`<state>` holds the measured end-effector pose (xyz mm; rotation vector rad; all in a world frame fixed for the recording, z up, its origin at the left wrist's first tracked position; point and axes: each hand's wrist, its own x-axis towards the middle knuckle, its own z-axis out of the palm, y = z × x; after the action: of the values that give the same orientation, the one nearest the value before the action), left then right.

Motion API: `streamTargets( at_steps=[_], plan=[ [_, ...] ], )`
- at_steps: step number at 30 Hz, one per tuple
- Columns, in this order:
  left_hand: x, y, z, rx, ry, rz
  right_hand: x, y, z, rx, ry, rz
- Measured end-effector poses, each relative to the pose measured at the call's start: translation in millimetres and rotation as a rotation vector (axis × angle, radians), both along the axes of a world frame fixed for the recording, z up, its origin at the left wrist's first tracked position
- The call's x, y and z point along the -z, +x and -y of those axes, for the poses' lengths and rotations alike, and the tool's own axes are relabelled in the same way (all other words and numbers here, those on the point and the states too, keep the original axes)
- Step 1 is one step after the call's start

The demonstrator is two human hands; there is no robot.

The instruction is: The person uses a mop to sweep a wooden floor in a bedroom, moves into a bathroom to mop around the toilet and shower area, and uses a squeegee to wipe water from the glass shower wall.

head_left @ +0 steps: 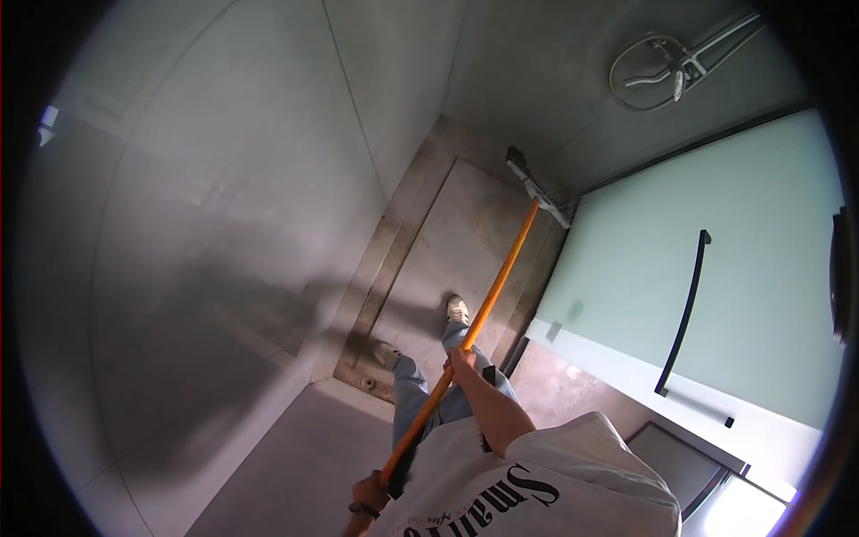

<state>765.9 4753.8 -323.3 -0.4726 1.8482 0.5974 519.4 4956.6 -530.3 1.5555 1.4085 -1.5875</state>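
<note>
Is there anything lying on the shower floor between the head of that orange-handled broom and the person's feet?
Nothing visible does. The broom head sits at the far edge of the shower floor, and the bare tile between it and the nearer shoe shows no object. Both hands, right hand and left hand, grip the orange handle.

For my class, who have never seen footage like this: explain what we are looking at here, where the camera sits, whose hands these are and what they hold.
The single picture comes from a wide fisheye camera worn on a person's head, looking down, so straight walls bend near the rim. No machine is involved: both bare hands belong to the wearer. The right hand grips the orange pole partway along; the left hand, with a dark wristband, holds its near end. The pole ends in a grey squeegee-like head resting on the shower floor. The wearer's shoes stand on that floor. To the right is a frosted glass door with a black handle; a shower fitting hangs on the wall.
</note>
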Motion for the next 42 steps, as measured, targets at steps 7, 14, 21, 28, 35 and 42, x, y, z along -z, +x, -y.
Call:
streamTargets(
  at_steps=[7,14,21,28,35,42],
  plan=[
    [-36,-12,-6,-0.061,0.013,0.122,34,33,12,-0.041,-0.014,0.143],
    [-45,-1,-12,-0.075,0.001,0.177,97,95,15,-0.216,-0.035,0.367],
    [-38,-27,-15,-0.04,0.009,0.209,59,47,7,-0.207,-0.081,0.24],
    [-9,-19,-7,-0.014,0.105,0.153,33,13,-11,-0.08,0.025,0.07],
    [24,6,2,-0.062,0.12,0.005,25,1,-21,-0.133,0.086,0.005],
    [59,30,13,-0.046,0.16,-0.191,-22,-16,-12,-0.168,0.135,-0.032]
  ],
)
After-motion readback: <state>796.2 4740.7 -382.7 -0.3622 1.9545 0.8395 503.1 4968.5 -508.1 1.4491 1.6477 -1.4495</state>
